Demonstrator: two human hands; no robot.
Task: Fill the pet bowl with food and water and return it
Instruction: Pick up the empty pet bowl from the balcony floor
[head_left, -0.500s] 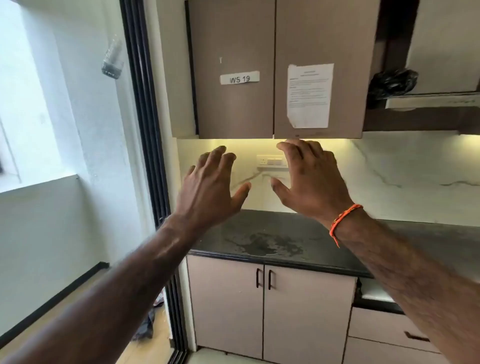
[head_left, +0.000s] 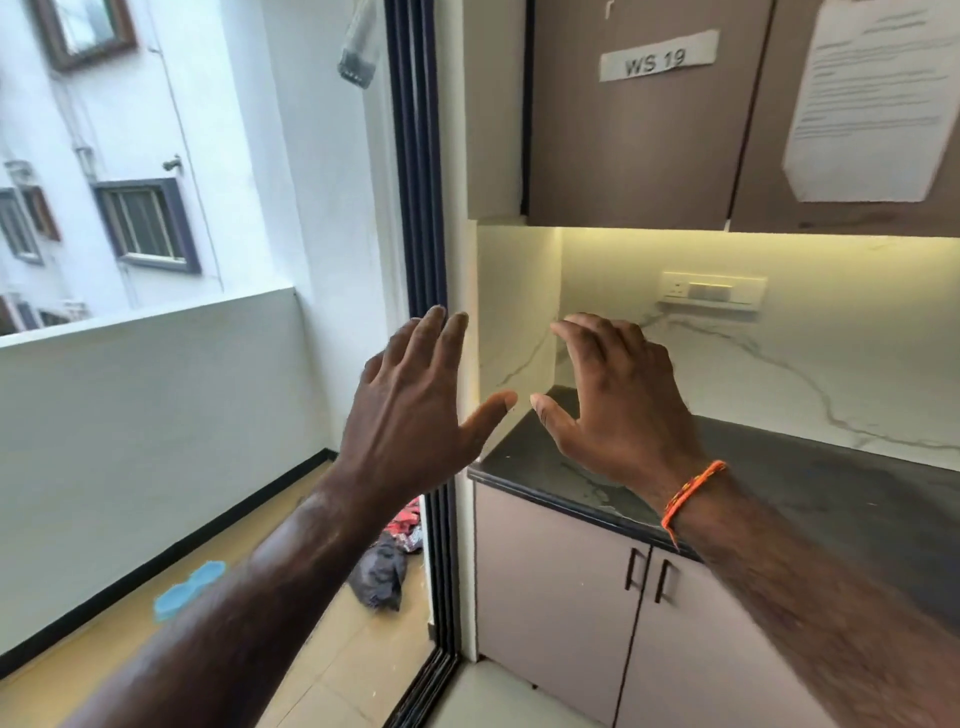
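Both hands are up in the middle of the frame, the left hand (head_left: 415, 415) and right hand (head_left: 613, 410), fingers spread and holding nothing. The blue pet bowl (head_left: 188, 590) sits on the balcony floor (head_left: 78, 670), lower left, partly behind the left arm.

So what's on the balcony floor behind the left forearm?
A blue pet bowl lies there, its right end covered by the left forearm. Whether it holds anything can't be seen. A dark bag sits nearer the sliding door frame.

dark countertop (head_left: 810, 483), marble backsplash (head_left: 779, 374), lit underside of wall cabinets (head_left: 644, 135).
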